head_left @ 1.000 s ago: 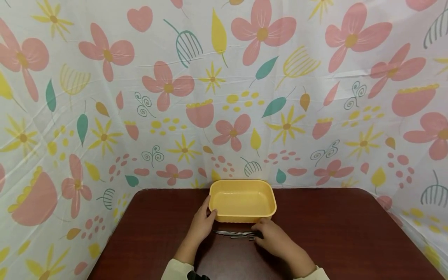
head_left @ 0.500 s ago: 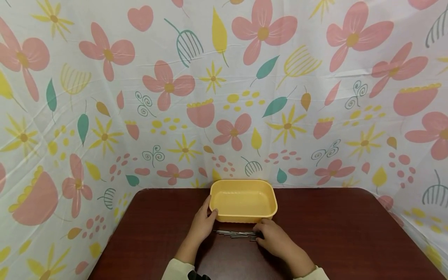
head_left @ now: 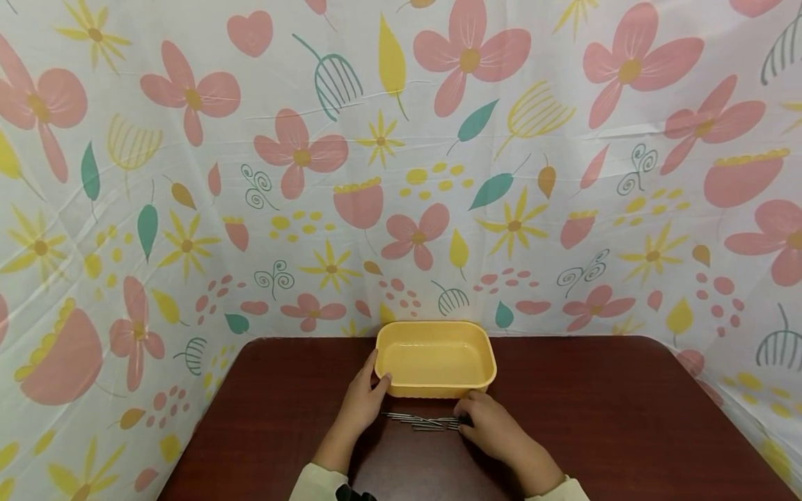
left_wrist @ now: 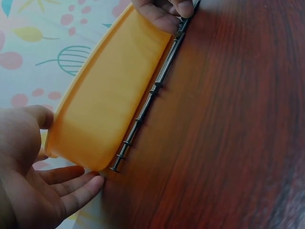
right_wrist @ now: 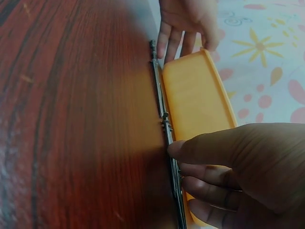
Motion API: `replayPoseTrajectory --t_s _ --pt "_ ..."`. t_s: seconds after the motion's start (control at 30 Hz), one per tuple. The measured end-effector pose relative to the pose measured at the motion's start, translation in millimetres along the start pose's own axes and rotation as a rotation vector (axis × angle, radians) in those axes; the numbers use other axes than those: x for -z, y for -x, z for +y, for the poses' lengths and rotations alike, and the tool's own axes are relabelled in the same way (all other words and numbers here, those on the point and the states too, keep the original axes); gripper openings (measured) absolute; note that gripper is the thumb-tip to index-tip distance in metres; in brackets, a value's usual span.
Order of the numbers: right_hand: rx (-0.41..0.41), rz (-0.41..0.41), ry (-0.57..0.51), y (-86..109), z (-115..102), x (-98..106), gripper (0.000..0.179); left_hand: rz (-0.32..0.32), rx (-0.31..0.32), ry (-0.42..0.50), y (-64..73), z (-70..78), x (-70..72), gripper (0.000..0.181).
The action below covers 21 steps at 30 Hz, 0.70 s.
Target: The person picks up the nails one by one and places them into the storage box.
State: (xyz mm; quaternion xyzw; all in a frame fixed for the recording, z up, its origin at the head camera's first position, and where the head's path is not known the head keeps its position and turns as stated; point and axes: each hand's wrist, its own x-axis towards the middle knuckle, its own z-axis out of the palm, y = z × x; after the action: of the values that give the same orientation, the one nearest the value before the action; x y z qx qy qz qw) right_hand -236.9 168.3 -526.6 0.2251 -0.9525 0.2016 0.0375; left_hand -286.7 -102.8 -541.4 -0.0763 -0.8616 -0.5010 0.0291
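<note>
A yellow plastic basin (head_left: pixel 435 393) stands at the far side of the table. My left hand (head_left: pixel 361 398) holds its left end, with the thumb at the rim in the left wrist view and the other fingers (left_wrist: pixel 78 188) by the lower corner. Several thin metal nails (head_left: pixel 420 420) lie in a loose row on the table just in front of the basin, their heads visible in the left wrist view (left_wrist: pixel 155 88). My right hand (head_left: pixel 491 424) pinches the nails at the row's right end between thumb (right_wrist: pixel 183 149) and fingers, which hide those ends.
The dark red-brown wooden table (head_left: pixel 601 417) stretches to both sides. Behind and to the left hangs a white cloth (head_left: pixel 207 174) printed with flowers, close to the basin's back edge.
The nails at the right end have shifted slightly under my right fingers and sit closer to the row. My left hand and the basin stay in place.
</note>
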Motion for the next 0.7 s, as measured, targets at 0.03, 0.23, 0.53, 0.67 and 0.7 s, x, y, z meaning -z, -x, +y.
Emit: replayPoseTrajectory --t_s 0.03,0.23,0.53,0.67,0.7 --pt "0.002 0.002 0.000 -0.1 0.2 0.0 0.016 0.001 -0.002 -0.004 0.0 -0.2 -0.2 0.066" --pt "0.018 0.022 -0.008 0.3 1.2 -0.3 0.017 -0.003 0.010 -0.004 0.2 0.2 -0.2 0.069" --pt "-0.001 0.014 -0.035 0.9 1.9 0.8 0.020 -0.012 0.015 -0.002 -0.2 -1.1 -0.5 0.069" --pt "-0.001 0.001 -0.055 1.0 0.9 2.8 0.020 -0.014 0.014 -0.002 0.0 -0.9 -0.1 0.069" --pt "0.002 -0.001 -0.061 1.2 0.8 3.0 0.020 -0.014 0.014 -0.004 0.2 -0.5 0.1 0.069"
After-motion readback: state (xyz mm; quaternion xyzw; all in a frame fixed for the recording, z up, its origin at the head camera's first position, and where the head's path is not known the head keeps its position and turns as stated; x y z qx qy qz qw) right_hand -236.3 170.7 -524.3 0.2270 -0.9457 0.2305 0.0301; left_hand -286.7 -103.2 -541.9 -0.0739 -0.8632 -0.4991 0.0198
